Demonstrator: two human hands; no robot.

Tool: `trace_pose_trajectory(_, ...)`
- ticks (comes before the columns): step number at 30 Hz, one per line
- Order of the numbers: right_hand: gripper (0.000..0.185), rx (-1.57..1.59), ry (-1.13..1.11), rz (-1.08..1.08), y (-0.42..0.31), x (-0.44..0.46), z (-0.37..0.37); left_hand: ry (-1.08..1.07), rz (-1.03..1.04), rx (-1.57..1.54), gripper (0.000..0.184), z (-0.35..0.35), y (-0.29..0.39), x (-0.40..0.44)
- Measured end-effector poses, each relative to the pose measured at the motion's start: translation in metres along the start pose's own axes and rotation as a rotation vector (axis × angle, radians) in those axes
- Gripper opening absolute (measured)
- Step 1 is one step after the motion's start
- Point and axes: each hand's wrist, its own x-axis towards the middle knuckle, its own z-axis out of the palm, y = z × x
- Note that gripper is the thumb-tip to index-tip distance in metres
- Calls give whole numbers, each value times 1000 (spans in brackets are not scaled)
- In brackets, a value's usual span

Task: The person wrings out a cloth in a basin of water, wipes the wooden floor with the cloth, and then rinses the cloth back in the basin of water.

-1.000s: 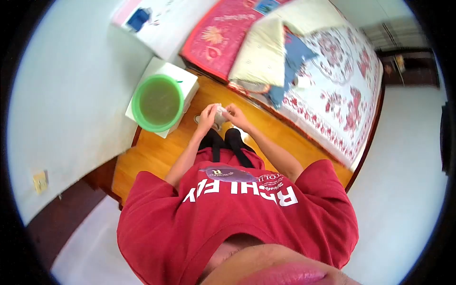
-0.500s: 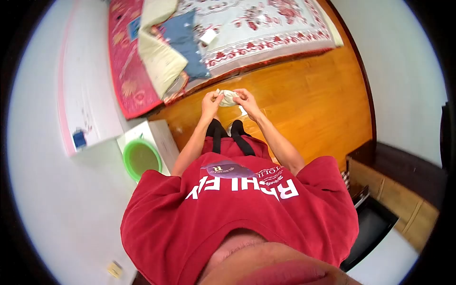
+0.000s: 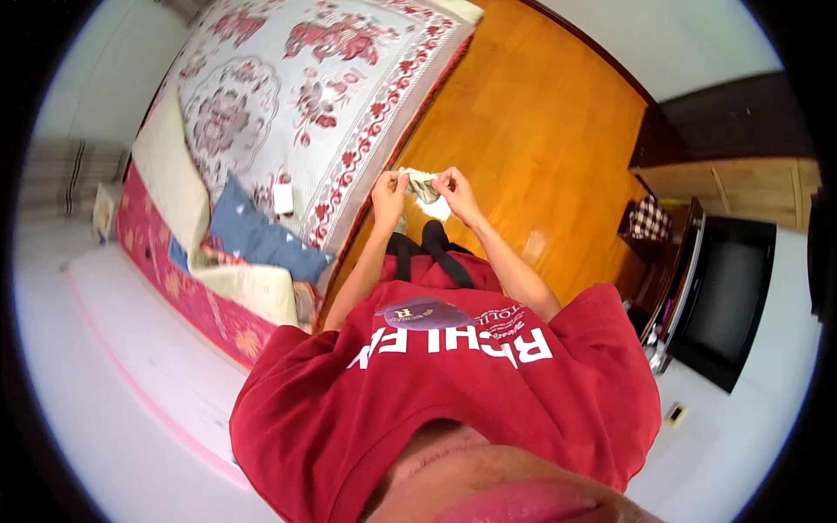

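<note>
A small pale cloth [image 3: 422, 186] is stretched between my hands in front of my body, its middle sagging in folds. My left hand [image 3: 389, 193] pinches its left edge, and my right hand [image 3: 459, 193] pinches the right edge. Below the cloth, a flat white piece [image 3: 435, 209] shows above my feet; what it is I cannot make out.
On the left stands a bed with a flowered sheet [image 3: 318, 105], a blue pillow [image 3: 261, 235], a small white box [image 3: 283, 199] and a folded cream quilt [image 3: 253, 286]. Wooden floor [image 3: 532, 131] lies ahead. To the right are a television [image 3: 724, 301], a checked cloth [image 3: 649, 218] and a dark-topped cabinet [image 3: 741, 187].
My body has turned right, so the bed now lies to the left and the green basin is out of view. The bunched cloth is spread out more between my hands.
</note>
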Motion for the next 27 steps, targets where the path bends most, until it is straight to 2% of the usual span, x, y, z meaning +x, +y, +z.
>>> trace_pose_trajectory(2,16,191,-9,31,-7,15,-11,-124,-79,59,18,17,23,29)
trace_pose_trajectory(5,15,163,167,75,-19,33,-31,-192,-40,13,18,52,39,62)
trace_pose_trajectory(9,20,128,374,2,-26,59,-67,-313,-5,57,19,105,45,110)
trace_pose_trajectory(11,25,-45,282,159,-30,69,-90,-399,34,124,20,130,51,129)
trace_pose_trajectory(12,25,-35,300,155,-30,78,-103,-416,41,131,20,148,56,139)
trace_pose_trajectory(14,26,-203,293,63,-26,95,-124,-481,50,160,20,179,60,157)
trace_pose_trajectory(16,26,-194,295,50,-1,115,-156,-528,39,110,21,212,68,173)
trace_pose_trajectory(18,24,-560,355,-72,4,137,-186,-649,25,324,23,240,76,191)
trace_pose_trajectory(20,21,-426,363,-54,-11,144,-212,-640,72,237,24,262,82,197)
trace_pose_trajectory(22,18,-240,297,131,-28,165,-247,-601,-7,360,24,291,95,212)
trace_pose_trajectory(23,18,-148,328,119,-20,176,-259,-592,-1,404,25,302,97,219)
trace_pose_trajectory(26,19,-200,164,212,-29,211,-299,-543,-35,287,26,327,101,232)
trace_pose_trajectory(27,26,-245,80,285,-26,223,-308,-524,-45,285,26,333,104,235)
